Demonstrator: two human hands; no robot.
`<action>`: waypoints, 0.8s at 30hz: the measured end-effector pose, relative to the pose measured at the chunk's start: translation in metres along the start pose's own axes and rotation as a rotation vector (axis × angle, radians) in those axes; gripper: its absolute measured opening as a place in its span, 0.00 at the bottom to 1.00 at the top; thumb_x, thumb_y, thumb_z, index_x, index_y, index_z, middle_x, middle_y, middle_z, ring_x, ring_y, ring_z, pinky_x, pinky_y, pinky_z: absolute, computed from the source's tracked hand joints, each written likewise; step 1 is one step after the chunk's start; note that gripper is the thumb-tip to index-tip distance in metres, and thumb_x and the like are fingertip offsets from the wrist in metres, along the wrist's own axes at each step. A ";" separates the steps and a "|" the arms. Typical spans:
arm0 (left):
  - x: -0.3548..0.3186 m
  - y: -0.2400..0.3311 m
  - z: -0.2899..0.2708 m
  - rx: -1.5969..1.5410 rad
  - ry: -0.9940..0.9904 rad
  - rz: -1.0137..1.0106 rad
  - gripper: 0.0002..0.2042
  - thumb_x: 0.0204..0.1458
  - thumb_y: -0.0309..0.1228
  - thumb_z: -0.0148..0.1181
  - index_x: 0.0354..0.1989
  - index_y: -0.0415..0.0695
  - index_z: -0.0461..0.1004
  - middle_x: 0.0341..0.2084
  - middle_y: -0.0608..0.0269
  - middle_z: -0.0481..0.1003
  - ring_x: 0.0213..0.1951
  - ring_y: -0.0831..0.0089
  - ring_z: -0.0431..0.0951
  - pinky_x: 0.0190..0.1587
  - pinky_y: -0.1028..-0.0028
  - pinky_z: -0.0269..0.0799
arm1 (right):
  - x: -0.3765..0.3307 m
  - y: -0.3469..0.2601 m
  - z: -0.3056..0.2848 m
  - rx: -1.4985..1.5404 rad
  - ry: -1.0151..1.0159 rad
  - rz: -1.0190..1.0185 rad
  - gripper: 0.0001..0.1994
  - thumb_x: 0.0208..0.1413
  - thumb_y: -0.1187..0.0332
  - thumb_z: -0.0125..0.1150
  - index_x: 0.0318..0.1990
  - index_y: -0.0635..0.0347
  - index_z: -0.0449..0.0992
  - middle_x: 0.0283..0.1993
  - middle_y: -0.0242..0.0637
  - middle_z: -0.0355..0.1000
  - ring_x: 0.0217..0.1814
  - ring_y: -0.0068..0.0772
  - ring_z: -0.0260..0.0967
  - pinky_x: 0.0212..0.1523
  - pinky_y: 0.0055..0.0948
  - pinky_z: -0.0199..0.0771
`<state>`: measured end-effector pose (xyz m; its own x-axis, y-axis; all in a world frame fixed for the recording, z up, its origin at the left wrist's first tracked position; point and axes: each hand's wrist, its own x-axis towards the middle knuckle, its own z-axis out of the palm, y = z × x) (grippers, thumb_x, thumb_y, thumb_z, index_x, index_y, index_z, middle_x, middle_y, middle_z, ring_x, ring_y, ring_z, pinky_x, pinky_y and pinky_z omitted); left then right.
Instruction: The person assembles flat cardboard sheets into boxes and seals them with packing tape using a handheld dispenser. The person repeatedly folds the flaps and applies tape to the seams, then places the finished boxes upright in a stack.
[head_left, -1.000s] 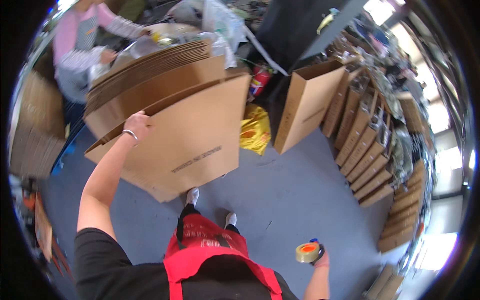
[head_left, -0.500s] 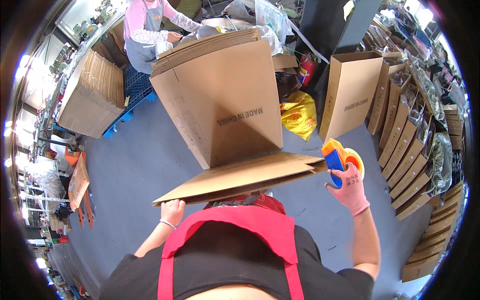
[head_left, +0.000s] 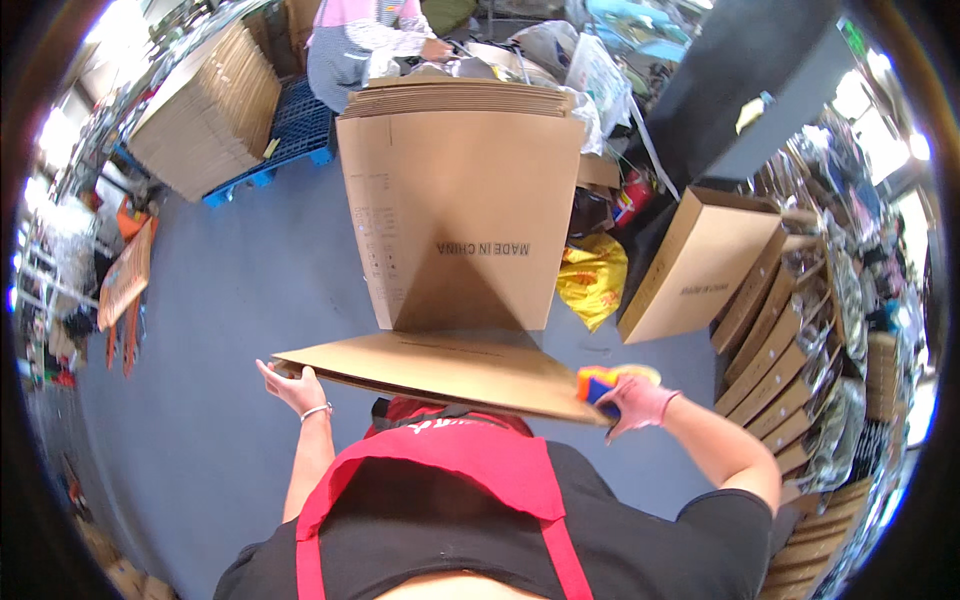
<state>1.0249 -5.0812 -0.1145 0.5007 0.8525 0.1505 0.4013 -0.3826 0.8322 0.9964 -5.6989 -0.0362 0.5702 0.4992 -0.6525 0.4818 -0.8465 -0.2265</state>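
A folded cardboard box (head_left: 440, 370) lies tilted in front of my body, its left end slightly parted into layers. My left hand (head_left: 292, 388) is bare, with a band at the wrist; it grips the box's left end between thumb and fingers, the index finger sticking out past the corner. My right hand (head_left: 640, 400), in a pink glove, is closed round an orange and blue tape dispenser (head_left: 597, 384). That dispenser is at the box's right end; the hand partly hides its roll.
A tall stack of flat cardboard boxes (head_left: 470, 190) stands just ahead. To the right are an upright open box (head_left: 700, 260), a yellow bag (head_left: 593, 280) and a dark pillar (head_left: 740, 100). Another person (head_left: 350, 50) works behind the stack. A blue pallet (head_left: 300, 130) bears more cardboard.
The tape dispenser has come down and left to the box's right end. My left hand has shifted left and turned at the box's left end. The whole view has turned somewhat.
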 end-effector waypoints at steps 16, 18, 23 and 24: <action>0.105 -0.016 0.027 -0.253 -0.847 -0.112 0.12 0.57 0.16 0.49 0.48 0.31 0.73 0.39 0.58 0.79 0.37 0.67 0.82 0.43 0.65 0.84 | -0.002 -0.052 0.051 -0.336 0.327 0.340 0.12 0.56 0.58 0.56 0.23 0.50 0.75 0.33 0.43 0.74 0.47 0.43 0.71 0.39 0.44 0.65; 0.138 -0.007 0.010 -0.252 -1.169 0.009 0.14 0.61 0.18 0.52 0.55 0.34 0.74 0.46 0.58 0.80 0.44 0.66 0.84 0.47 0.63 0.86 | -0.037 -0.106 0.021 0.083 0.415 0.558 0.13 0.61 0.56 0.56 0.33 0.50 0.84 0.39 0.46 0.76 0.49 0.48 0.75 0.47 0.45 0.73; 0.196 0.090 -0.040 -0.050 -1.615 0.101 0.13 0.59 0.17 0.53 0.52 0.36 0.73 0.41 0.61 0.81 0.45 0.69 0.84 0.47 0.68 0.84 | -0.093 -0.178 0.100 0.430 0.468 0.930 0.19 0.66 0.52 0.58 0.48 0.57 0.85 0.51 0.52 0.80 0.51 0.53 0.77 0.57 0.44 0.76; 0.198 0.117 -0.044 0.277 -1.715 0.346 0.13 0.57 0.18 0.55 0.51 0.35 0.73 0.37 0.56 0.81 0.42 0.64 0.85 0.45 0.65 0.84 | -0.116 -0.185 0.137 0.445 0.506 0.982 0.20 0.66 0.51 0.58 0.48 0.58 0.84 0.51 0.53 0.80 0.51 0.53 0.78 0.57 0.44 0.76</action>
<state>1.1373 -4.9418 0.0357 0.6748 -0.4993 -0.5435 0.1282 -0.6459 0.7526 0.7497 -5.6255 -0.0181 0.8119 -0.4668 -0.3507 -0.5241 -0.8473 -0.0855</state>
